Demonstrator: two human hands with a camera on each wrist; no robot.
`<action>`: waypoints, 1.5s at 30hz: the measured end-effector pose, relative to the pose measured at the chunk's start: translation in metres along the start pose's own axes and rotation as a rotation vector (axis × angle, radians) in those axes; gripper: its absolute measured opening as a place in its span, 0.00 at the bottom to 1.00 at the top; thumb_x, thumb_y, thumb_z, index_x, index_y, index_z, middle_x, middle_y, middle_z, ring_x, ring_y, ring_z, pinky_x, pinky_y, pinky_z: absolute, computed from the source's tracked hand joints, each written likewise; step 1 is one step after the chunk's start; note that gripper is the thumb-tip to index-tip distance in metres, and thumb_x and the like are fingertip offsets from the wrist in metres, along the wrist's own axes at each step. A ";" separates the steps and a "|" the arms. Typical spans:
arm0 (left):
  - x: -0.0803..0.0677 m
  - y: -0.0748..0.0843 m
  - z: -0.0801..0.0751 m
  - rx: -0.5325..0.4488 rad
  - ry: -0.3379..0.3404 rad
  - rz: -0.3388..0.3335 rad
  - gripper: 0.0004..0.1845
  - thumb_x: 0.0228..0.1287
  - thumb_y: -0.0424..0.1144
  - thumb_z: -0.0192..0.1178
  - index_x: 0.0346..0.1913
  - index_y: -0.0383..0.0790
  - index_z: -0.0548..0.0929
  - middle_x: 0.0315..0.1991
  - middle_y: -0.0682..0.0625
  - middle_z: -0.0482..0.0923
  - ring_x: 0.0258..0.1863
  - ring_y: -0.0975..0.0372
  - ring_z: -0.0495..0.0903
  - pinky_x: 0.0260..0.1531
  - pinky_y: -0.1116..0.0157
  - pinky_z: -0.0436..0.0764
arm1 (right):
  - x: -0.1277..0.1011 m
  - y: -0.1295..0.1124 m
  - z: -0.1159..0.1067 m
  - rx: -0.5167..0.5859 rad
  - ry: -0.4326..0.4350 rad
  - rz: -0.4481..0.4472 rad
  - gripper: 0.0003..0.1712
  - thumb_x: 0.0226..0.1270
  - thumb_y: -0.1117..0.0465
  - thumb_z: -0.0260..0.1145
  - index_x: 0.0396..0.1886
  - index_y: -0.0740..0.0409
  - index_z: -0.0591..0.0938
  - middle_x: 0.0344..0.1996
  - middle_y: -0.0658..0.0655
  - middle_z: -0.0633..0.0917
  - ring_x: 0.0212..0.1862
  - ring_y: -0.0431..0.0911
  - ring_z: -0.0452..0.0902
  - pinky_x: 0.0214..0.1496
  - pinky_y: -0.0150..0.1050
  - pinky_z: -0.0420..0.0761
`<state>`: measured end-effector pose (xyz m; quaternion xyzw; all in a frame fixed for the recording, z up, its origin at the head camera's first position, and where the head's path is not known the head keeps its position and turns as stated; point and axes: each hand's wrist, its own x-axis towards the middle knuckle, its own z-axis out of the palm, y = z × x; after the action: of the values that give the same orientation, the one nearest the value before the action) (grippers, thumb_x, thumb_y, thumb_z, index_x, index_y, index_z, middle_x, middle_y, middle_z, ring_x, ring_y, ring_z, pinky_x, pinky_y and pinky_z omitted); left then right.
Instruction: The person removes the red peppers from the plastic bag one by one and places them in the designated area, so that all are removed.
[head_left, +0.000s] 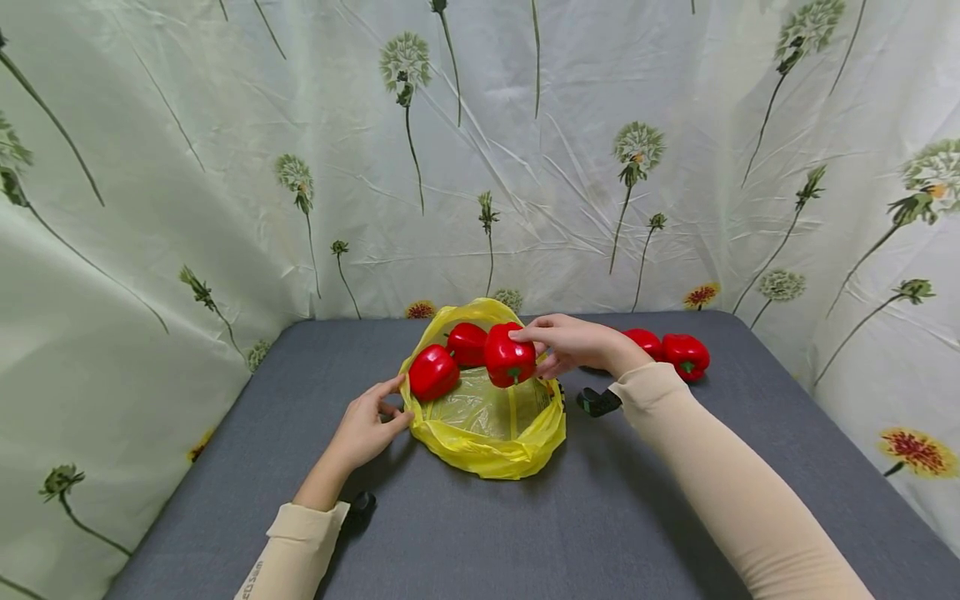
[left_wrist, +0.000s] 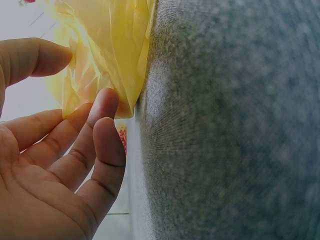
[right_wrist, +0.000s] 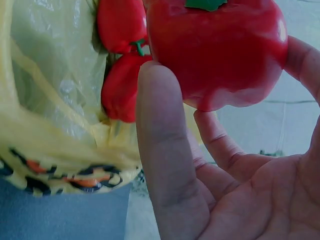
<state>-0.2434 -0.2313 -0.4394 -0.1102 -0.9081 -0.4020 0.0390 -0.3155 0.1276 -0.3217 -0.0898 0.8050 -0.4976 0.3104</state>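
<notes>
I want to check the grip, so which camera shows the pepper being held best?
The right wrist view: the held pepper fills the frame between the right hand's fingers. The head view shows it small over the yellow bag; the left wrist view shows none.

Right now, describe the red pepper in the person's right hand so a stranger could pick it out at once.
On the grey table, find the open yellow plastic bag near the middle. The pepper hangs over the bag's right side, pinched by the right hand. Two other red peppers sit at the bag's far left and two more lie on the table to the right; only this one is held in the air.
</notes>
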 end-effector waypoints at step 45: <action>-0.001 0.001 0.000 0.011 -0.007 -0.009 0.36 0.70 0.35 0.69 0.78 0.32 0.72 0.66 0.36 0.81 0.42 0.60 0.87 0.35 0.67 0.78 | -0.038 0.066 -0.053 0.048 0.109 0.039 0.46 0.82 0.39 0.58 0.82 0.67 0.59 0.46 0.56 0.89 0.39 0.43 0.89 0.47 0.36 0.88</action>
<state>-0.2425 -0.2310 -0.4383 -0.1074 -0.9110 -0.3966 0.0346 -0.3059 0.2163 -0.3463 -0.0395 0.8101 -0.5148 0.2777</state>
